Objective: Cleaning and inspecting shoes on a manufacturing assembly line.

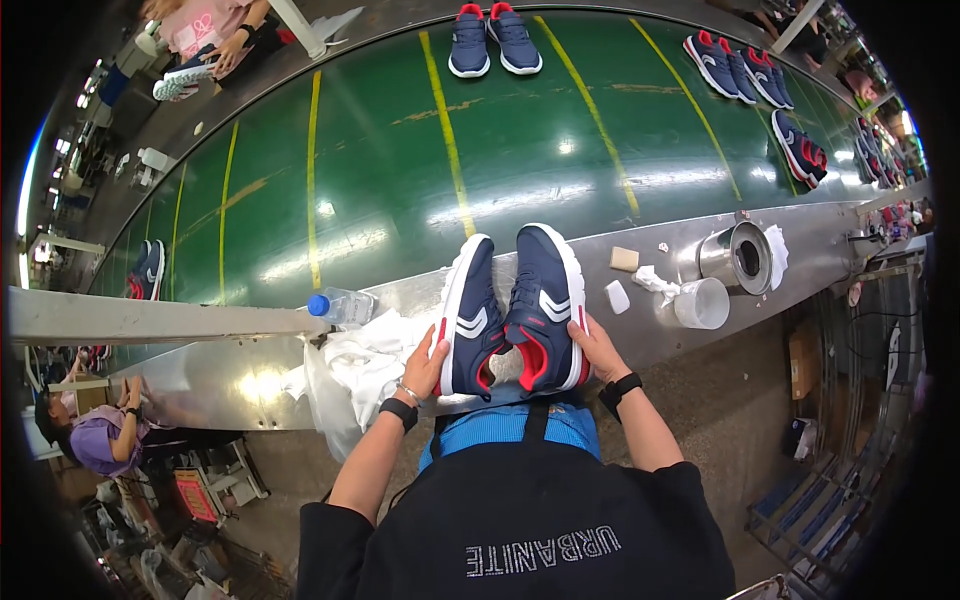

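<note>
Two navy sneakers with white soles and red lining are in front of me at the metal ledge, toes pointing away. My left hand point(425, 365) grips the left sneaker point(474, 315) by its outer heel side, fingers wrapped round the sole. On the other side my right hand point(598, 350) holds the right sneaker point(542, 305) the same way. The two shoes tilt slightly apart at the toes and come close together near the heels. Crumpled white cloth point(365, 360) lies just left of my left hand.
Beyond the metal ledge point(590, 240) runs a green conveyor belt point(380, 150) with yellow lines. It carries more navy sneakers point(495, 45). A bottle with a blue cap point(340, 305) stands left; a metal can point(735, 258) and a plastic cup point(703, 303) are right. Other people work at the left.
</note>
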`<state>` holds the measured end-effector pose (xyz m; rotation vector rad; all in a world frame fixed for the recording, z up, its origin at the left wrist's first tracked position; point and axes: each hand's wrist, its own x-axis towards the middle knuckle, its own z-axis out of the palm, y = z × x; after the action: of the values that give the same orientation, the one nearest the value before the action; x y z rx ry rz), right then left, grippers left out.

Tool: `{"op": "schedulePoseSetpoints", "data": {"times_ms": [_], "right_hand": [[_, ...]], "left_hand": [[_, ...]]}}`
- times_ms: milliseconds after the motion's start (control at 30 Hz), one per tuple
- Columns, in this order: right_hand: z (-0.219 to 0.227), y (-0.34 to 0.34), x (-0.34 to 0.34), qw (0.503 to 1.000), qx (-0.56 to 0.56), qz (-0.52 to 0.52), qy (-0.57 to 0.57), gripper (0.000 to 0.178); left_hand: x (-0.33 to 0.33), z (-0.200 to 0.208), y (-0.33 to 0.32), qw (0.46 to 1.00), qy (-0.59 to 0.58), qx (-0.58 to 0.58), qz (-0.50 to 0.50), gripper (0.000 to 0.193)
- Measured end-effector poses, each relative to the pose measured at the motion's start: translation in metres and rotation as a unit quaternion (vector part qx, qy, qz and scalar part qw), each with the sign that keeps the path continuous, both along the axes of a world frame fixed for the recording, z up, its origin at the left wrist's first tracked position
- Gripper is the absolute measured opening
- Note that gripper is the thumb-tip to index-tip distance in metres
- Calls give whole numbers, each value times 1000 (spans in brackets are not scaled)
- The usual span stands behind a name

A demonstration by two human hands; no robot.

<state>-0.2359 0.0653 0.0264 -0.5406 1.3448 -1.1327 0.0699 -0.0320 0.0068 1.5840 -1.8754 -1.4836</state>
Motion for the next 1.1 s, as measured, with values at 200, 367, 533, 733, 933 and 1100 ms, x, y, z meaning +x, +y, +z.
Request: {"op": "schedulePoseSetpoints", "data": {"times_ms": [200,367,533,733,933,1100], "right_hand": [[22,-10,-6,977,22,-49,-204,47],[59,-32,3,939,13,-144,-312,48],[65,-44,17,905,-39,-172,-386,49],[71,-58,30,895,-29,-183,-406,48],[67,-62,38,868,-37,-185,-459,42],[65,-58,37,874,-64,-170,-450,44]], "left_hand": [[-10,29,-22,937,234,237,108,53],[-41,69,-37,782,421,419,188,49],[-62,74,-45,746,451,438,221,48],[-76,91,-49,690,451,515,236,54],[-80,91,-46,688,458,513,230,55],[-88,88,-42,699,450,499,245,57]]}}
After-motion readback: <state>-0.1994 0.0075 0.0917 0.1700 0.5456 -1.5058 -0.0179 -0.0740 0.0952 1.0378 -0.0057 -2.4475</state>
